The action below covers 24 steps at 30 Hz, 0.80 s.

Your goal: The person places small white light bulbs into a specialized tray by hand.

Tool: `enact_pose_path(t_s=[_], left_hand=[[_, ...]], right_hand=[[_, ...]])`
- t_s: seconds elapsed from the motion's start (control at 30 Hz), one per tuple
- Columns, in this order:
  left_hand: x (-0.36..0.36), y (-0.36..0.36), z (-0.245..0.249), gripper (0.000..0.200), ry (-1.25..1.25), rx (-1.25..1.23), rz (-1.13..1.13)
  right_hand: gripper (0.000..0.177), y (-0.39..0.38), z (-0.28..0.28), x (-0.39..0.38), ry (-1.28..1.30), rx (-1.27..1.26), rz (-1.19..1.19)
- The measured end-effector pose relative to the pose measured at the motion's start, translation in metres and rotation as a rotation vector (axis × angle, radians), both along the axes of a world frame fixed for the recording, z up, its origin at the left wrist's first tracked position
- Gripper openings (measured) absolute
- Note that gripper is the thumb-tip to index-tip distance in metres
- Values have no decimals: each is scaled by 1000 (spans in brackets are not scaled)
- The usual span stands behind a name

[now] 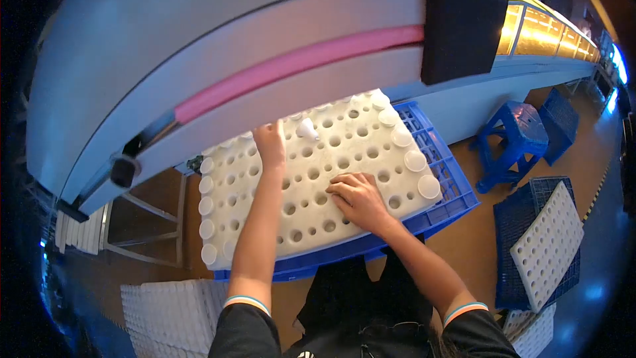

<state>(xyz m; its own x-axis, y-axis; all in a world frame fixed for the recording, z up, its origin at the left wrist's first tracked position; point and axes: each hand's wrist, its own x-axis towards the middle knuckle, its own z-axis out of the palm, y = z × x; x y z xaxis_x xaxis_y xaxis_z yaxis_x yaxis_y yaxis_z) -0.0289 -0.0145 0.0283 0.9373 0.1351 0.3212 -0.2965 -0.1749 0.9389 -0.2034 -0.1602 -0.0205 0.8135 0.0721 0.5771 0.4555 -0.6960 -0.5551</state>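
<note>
A white foam tray (311, 172) with rows of round holes lies in front of me. White round cups (415, 160) sit along its right side, and more white cups (207, 229) line its left side. My left hand (270, 146) is over the far part of the tray, close to the machine's lower edge; its fingers look closed, their tips partly hidden. My right hand (360, 200) rests low over the tray's middle with bent, closed fingers; what they hold, if anything, is hidden. A white cone-shaped piece (307, 129) lies tilted on the tray, right of my left hand.
The foam tray rests on a blue plastic crate (450, 182). A grey machine housing (265, 20) with a pink strip (298, 66) overhangs its far edge. To the right are a blue stool (517, 136) and another holed white tray (548, 245). Stacked white trays (169, 311) stand lower left.
</note>
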Motion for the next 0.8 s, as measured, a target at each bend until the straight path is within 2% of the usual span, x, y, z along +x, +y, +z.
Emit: enact_pose_path(t_s=[0.07, 0.1, 0.13, 0.2, 0.23, 0.27, 0.37, 0.4, 0.53, 0.6, 0.67, 0.73, 0.8], left_hand=[[9, -9, 4, 43, -189, 569, -98], [10, -17, 2, 48, -263, 791, -78], [13, -24, 1, 48, -270, 791, -82], [13, -37, -3, 51, 60, 1010, -306], [11, -38, -19, 51, -62, 967, -227], [14, -39, -32, 51, -41, 962, -212], [16, -26, -51, 50, -215, 697, -218], [10, -20, -49, 50, -319, 663, -188], [-15, 11, -20, 49, -176, 622, -245], [-35, 36, -8, 43, -294, 474, -192], [-89, 71, 23, 41, -285, 319, -261], [-142, 108, 40, 43, -194, 543, -205], [-174, 143, 28, 47, -244, 817, -203]], right_hand=[[17, -1, 1, 0, 22, 17, 15], [16, 0, 1, 0, 25, 29, 21], [16, 0, 2, 0, 27, 42, 28], [17, -1, 1, 1, 23, 31, 26], [17, -2, 1, 1, 27, 48, 21], [17, 0, 0, 0, 39, 65, 27], [16, -1, -1, 2, 29, 31, 31], [16, 0, -2, 1, 13, 12, 19], [15, 1, 0, 3, -58, 29, 28], [14, 1, 3, -1, -37, 9, 13], [14, 2, 1, -1, -35, 31, 1], [14, 1, 1, -1, -52, 29, 5], [15, 2, -1, 0, -43, 19, 5]])
